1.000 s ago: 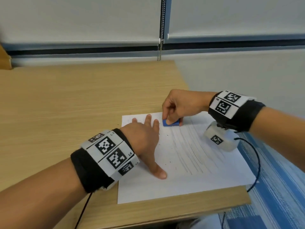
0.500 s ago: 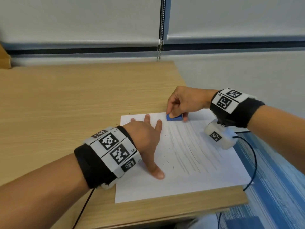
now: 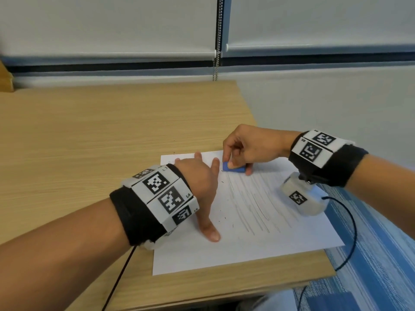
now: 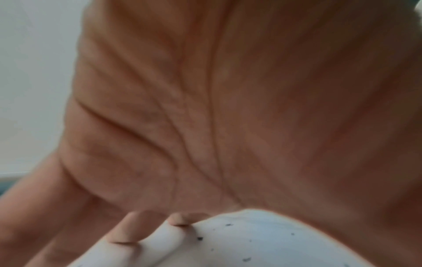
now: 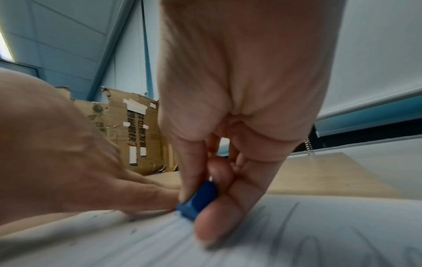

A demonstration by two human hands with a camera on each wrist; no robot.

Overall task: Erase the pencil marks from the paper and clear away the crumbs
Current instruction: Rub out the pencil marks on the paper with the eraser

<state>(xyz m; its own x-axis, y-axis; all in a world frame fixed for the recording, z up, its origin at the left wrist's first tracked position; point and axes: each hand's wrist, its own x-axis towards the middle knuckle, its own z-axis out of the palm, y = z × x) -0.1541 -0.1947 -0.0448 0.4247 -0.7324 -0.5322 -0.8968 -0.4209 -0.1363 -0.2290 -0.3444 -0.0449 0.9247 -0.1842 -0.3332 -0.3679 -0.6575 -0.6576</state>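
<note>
I see one light wooden desk (image 3: 94,135) across the left and centre of the head view, two white roller blinds (image 3: 107,23) along the top, and blue striped floor (image 3: 381,254) at lower right. One paper (image 3: 258,250) lies at the desk's lower-right corner, with pencil marks (image 3: 253,205) and dark crumbs (image 4: 199,238). My left hand (image 3: 199,182) presses it flat, fingers spread. My right hand (image 3: 249,147) pinches one blue eraser (image 3: 233,168) at the sheet's upper edge
</note>
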